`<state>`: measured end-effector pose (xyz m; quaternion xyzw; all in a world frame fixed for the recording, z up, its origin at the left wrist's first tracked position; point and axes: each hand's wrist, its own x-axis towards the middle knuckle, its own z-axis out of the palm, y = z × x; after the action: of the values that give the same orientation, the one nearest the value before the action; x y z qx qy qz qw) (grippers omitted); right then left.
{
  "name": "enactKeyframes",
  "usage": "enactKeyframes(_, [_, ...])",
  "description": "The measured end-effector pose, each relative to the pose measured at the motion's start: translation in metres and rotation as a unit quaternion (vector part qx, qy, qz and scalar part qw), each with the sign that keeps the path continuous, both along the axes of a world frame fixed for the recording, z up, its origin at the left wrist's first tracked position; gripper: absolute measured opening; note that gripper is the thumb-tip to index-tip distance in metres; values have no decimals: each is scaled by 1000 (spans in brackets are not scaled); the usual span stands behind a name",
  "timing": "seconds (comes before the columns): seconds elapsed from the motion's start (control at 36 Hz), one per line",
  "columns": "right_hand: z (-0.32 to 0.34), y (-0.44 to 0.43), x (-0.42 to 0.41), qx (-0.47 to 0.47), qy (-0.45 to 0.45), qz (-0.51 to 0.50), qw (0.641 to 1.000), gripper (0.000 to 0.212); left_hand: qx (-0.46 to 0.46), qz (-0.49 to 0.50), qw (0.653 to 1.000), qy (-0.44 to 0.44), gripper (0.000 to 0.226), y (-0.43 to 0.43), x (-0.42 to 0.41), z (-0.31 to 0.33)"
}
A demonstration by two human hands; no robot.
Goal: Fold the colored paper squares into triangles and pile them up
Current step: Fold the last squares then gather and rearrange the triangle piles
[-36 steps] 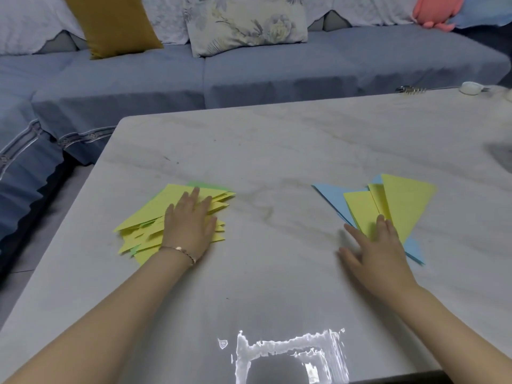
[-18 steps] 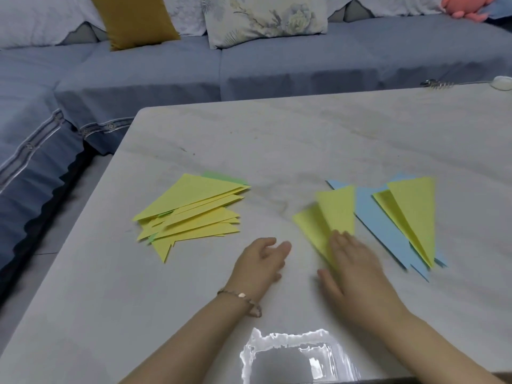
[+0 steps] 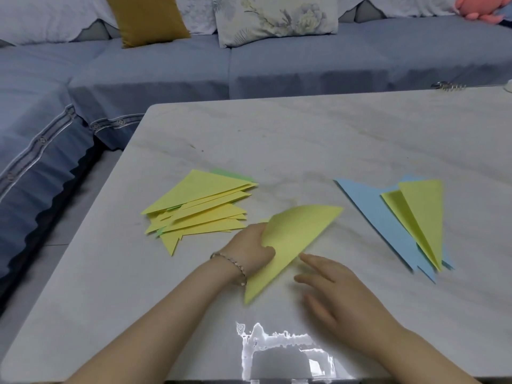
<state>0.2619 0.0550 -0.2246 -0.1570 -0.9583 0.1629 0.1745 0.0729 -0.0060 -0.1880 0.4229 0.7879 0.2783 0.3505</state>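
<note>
A pile of folded triangles [image 3: 199, 209], mostly yellow with green edges showing, lies left of centre on the marble table [image 3: 304, 139]. My left hand [image 3: 249, 250] grips a yellow paper [image 3: 293, 239] folded over into a triangle shape, thumb on top, its upper flap lifted off the table. My right hand [image 3: 335, 289] lies just right of it with fingers straight, fingertips near the paper's lower edge. To the right sit blue sheets [image 3: 382, 220] with yellow paper [image 3: 418, 214] on top.
A grey-blue sofa [image 3: 277, 65] wraps behind and left of the table, with a mustard cushion [image 3: 146, 18] and a floral cushion [image 3: 277, 18]. A small metal item [image 3: 447, 85] lies at the table's far right edge. A glare patch [image 3: 279, 353] shines near the front edge.
My right hand drew a yellow sheet from the right stack to the centre. My left hand left the triangle pile and took hold of it; the sheet is now folded over.
</note>
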Motion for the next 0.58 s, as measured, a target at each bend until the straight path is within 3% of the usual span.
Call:
enactKeyframes(0.14, [-10,9,-3,-8,27,-32,999,30,-32,-86,992,82,43,12,-17,4])
enactKeyframes(0.31, [-38,9,-18,44,-119,-8,992,53,-26,-67,975,211,89,8,-15,-33])
enactKeyframes(0.39, [-45,3,-24,63,-164,-20,984,62,31,-21,959,282,77,-11,0,-42])
enactKeyframes(0.47, [-46,-2,-27,59,-161,-34,985,64,101,-50,947,300,41,-32,14,-55])
enactKeyframes(0.58, [-46,-8,-35,61,-156,-45,985,65,37,-117,935,332,42,-49,21,-71])
